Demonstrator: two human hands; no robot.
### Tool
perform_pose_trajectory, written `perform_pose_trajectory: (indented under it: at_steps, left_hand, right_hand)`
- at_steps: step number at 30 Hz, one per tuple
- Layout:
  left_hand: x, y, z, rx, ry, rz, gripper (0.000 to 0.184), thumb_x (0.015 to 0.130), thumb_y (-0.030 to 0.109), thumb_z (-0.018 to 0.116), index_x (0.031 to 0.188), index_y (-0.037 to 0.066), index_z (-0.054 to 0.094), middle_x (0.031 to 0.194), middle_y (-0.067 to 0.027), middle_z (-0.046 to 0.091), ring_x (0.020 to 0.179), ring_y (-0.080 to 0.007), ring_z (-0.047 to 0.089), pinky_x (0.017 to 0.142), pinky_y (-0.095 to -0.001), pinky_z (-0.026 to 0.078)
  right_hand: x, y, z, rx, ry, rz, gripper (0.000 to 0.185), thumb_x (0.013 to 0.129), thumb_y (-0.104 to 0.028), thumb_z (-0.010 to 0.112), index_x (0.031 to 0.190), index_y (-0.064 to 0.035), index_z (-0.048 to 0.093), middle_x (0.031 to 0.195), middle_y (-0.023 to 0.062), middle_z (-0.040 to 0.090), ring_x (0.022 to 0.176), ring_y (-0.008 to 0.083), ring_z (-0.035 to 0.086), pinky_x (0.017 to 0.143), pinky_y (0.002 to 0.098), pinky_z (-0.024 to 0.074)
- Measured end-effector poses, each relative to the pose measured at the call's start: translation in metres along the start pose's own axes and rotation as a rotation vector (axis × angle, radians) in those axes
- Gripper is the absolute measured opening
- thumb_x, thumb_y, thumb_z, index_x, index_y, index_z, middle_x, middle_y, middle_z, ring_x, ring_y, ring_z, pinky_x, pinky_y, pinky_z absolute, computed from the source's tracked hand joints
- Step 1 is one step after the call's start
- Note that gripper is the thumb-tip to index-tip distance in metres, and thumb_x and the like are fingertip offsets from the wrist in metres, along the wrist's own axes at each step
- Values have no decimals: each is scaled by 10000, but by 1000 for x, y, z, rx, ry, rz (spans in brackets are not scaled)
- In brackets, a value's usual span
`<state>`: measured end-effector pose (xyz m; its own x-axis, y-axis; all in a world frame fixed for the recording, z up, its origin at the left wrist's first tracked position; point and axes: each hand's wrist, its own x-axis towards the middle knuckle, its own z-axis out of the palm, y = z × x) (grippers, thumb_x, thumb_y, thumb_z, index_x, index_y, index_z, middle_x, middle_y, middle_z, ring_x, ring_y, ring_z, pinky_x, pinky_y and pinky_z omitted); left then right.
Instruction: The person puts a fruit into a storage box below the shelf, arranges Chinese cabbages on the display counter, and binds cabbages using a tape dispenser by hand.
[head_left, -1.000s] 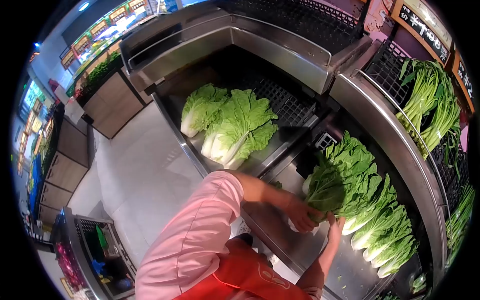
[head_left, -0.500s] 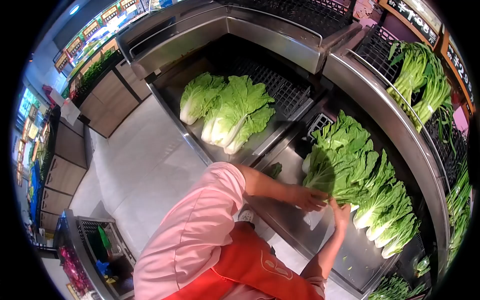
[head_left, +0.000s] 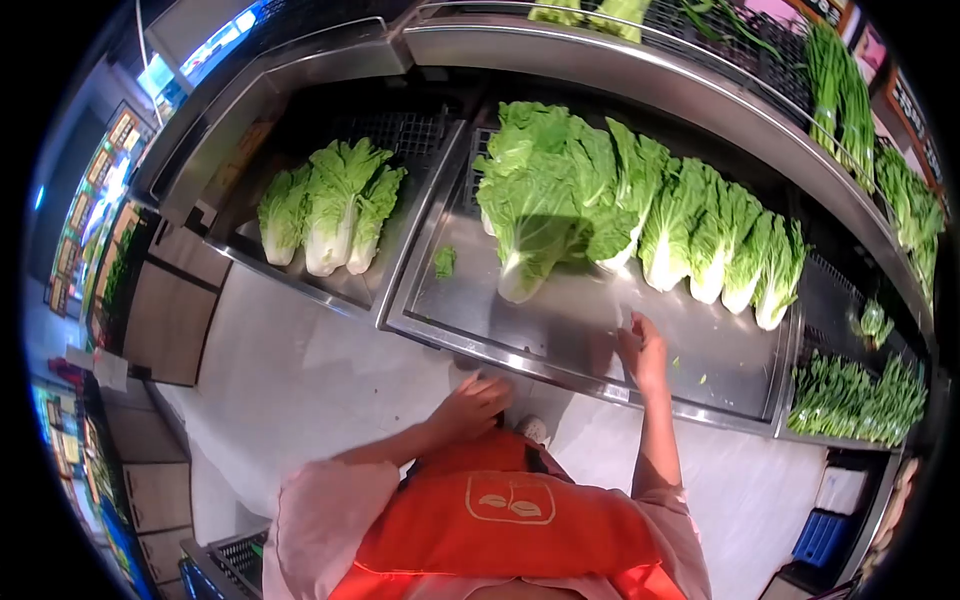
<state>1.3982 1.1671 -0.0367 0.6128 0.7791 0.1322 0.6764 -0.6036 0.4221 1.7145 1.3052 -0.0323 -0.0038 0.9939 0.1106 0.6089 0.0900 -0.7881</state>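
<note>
My right hand point(head_left: 642, 350) hovers above the steel tray point(head_left: 590, 340), fingers loosely bent and apart with nothing between them. My left hand point(head_left: 478, 400) is beyond the tray's front edge, close to my apron. Its fingers are slightly blurred and loosely extended, and it shows nothing held. Nearest to my hands is a row of Chinese cabbages, white stems toward me. At its left end one broad-leaved Chinese cabbage point(head_left: 535, 215) lies farther forward than the others. Another Chinese cabbage point(head_left: 665, 225) sits mid-row, just beyond my right hand.
A small leaf scrap point(head_left: 445, 262) lies on the tray's left side. Several Chinese cabbages point(head_left: 335, 205) stand in the adjoining left bin. Bundled dark greens point(head_left: 858, 400) fill the right bin. A steel shelf rail point(head_left: 600, 55) runs behind. A blue crate point(head_left: 824, 537) is at lower right.
Both hands have come away from the Chinese cabbage and moved apart, the left back toward my body. My view has turned, so the row now lies straight ahead.
</note>
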Motion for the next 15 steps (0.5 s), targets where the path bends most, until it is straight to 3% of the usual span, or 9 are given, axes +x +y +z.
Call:
perform_pose_trajectory:
  at_steps: [2, 4, 6, 8, 10, 12, 13, 15]
  left_hand:
    - [-43, 4, 29, -165, -134, -212, 376, 782, 208, 612, 1130, 79, 557, 1193, -114, 548, 1158, -276, 484, 962, -482, 367]
    - [-70, 4, 43, -501, -244, -516, 392, 824, 246, 612, 1151, 37, 557, 1217, -143, 540, 1194, -285, 462, 963, -406, 379]
    - [-121, -19, 103, -602, -452, -876, 442, 863, 318, 561, 1180, 10, 537, 1198, -152, 557, 1122, -284, 517, 927, -370, 406]
    - [-159, -35, 125, -628, -611, -1045, 441, 860, 327, 560, 1175, 19, 543, 1184, -151, 564, 1102, -280, 527, 911, -371, 414]
    - [-187, -43, 122, -633, -694, -1032, 441, 857, 337, 560, 1171, 28, 549, 1171, -151, 571, 1081, -277, 538, 894, -373, 423]
    - [-203, -47, 116, -629, -768, -977, 440, 854, 347, 559, 1166, 37, 556, 1157, -151, 578, 1060, -274, 549, 878, -374, 432]
    - [-209, -48, 112, -630, -803, -932, 440, 852, 352, 559, 1164, 41, 559, 1151, -150, 582, 1050, -272, 554, 870, -375, 436]
    - [-215, -50, 104, -628, -882, -830, 439, 849, 362, 559, 1159, 50, 565, 1137, -150, 589, 1030, -269, 565, 853, -376, 445]
  right_hand:
    - [-48, 17, 1, 45, 160, -42, 276, 813, -102, 619, 1053, 26, 576, 931, 157, 625, 851, 277, 600, 770, 348, 472]
    - [-105, 14, -1, 142, 257, 69, 237, 829, -97, 600, 1036, 16, 580, 907, 132, 611, 844, 235, 590, 766, 323, 469]
    - [-160, 22, 3, 159, 290, 96, 203, 844, -97, 586, 1014, 12, 577, 885, 124, 596, 843, 195, 580, 770, 293, 462]
    - [-218, 45, 22, 339, 249, 379, 188, 850, -87, 579, 1012, 7, 566, 893, 124, 590, 851, 180, 568, 793, 272, 446]
    - [-283, 89, 58, 476, 174, 645, 283, 855, -177, 597, 1064, 10, 558, 944, 148, 599, 905, 222, 580, 826, 298, 441]
    - [-370, 163, 115, 57, -40, 931, 398, 851, -343, 615, 1088, -27, 566, 854, 121, 598, 765, 137, 580, 749, 250, 465]
    - [-431, 203, 153, -53, -125, 957, 488, 824, -454, 595, 1094, -48, 584, 866, 151, 622, 761, 204, 613, 741, 305, 488]
    - [-482, 172, 168, -82, -318, 1051, 476, 822, -441, 594, 1087, -45, 587, 861, 152, 625, 758, 204, 616, 731, 306, 490]
